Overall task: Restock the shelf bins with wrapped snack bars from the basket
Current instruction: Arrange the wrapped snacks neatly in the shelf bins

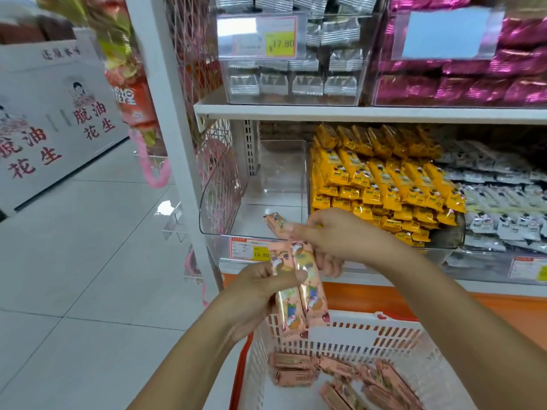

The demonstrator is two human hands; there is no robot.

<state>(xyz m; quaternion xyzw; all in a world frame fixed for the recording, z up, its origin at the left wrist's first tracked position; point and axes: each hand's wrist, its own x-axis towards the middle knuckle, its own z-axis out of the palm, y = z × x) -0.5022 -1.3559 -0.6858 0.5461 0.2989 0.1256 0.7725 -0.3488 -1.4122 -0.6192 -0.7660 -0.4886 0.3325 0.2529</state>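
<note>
**Restocking at the clear bin [275, 179]**

Gripping a bundle of pink bars [307, 288] in the left hand [254, 294], above the basket's [355, 335] far rim. Pinching a single bar [273, 221] in the right hand [340, 235], over the front edge of the clear bin at the shelf's [384, 278] left end. With more bars [296, 368] loose on the basket floor.

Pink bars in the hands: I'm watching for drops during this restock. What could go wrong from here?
1. The left hand grips several pink bars around their middle only; one may slip out and miss the basket.
2. The right hand pinches a single bar by one end at the front lip of the clear bin; it might catch there and fall outside.
</note>
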